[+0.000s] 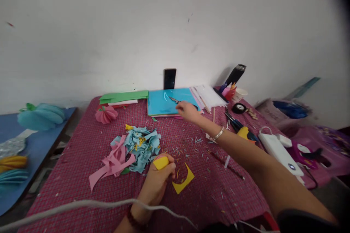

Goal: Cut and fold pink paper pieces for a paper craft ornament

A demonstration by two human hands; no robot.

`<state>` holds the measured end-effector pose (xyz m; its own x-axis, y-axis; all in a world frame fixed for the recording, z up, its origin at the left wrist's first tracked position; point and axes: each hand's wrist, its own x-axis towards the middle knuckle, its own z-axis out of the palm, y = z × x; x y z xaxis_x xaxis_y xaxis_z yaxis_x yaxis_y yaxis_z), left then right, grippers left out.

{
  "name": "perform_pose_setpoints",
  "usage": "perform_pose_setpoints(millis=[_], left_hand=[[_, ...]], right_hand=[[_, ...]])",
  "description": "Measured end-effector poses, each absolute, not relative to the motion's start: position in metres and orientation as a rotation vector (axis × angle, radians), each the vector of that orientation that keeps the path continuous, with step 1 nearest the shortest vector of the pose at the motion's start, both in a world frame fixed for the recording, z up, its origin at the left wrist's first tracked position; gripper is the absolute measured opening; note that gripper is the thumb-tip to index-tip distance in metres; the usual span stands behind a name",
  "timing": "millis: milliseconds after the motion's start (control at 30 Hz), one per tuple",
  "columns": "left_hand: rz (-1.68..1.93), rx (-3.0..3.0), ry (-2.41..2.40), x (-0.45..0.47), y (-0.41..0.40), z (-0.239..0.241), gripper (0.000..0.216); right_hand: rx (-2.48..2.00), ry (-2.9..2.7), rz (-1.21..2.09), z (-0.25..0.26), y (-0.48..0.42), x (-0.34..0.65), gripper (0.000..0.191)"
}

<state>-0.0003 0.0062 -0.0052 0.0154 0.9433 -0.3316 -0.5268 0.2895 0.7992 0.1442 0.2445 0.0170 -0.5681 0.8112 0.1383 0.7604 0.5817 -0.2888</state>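
My left hand (157, 184) is closed round a small rolled yellow paper piece (160, 162), low over the red checked tablecloth (82, 174). A curved yellow paper offcut (183, 182) lies just right of it. My right hand (187, 111) reaches far across the table, its fingers curled down at the near edge of the blue paper sheets (166, 102), beside the scissors (175, 99) that lie on them. I cannot see whether it grips the scissors. A bangle sits on that wrist.
A heap of pink and light blue paper strips (131, 151) lies left of centre. Green sheets (123, 96), a pink paper flower (106, 114), a phone (170, 78) against the wall, a black bottle (235, 74), glue bottles, pens, tape and a white power bank (276, 149) stand around. A white cable (82, 205) crosses the front.
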Motion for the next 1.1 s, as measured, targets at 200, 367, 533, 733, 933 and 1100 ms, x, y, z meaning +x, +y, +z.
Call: perform_pose_setpoints(millis=[200, 367, 533, 733, 933, 1100], left_hand=[[1.178, 0.549, 0.972, 0.003, 0.003, -0.005, 0.025], [1.178, 0.563, 0.981, 0.005, 0.005, -0.005, 0.022], [1.175, 0.639, 0.998, 0.001, -0.007, 0.006, 0.016], [1.428, 1.157, 1.511, -0.121, 0.015, 0.044, 0.031], [1.336, 1.145, 1.61, -0.197, 0.091, 0.024, 0.04], [1.182, 1.155, 1.517, -0.187, 0.076, -0.003, 0.038]], right_hand=[[-1.001, -2.779, 0.422, -0.007, 0.213, 0.075, 0.029], [-1.121, -2.691, 0.387, -0.013, 0.221, 0.051, 0.035], [-1.116, -2.599, 0.445, -0.005, 0.202, 0.046, 0.032], [-0.856, -2.566, 0.709, 0.002, 0.184, 0.038, 0.038], [-0.649, -2.632, 0.944, -0.003, 0.182, 0.018, 0.041], [-0.423, -2.715, 1.074, 0.009, 0.153, 0.035, 0.046]])
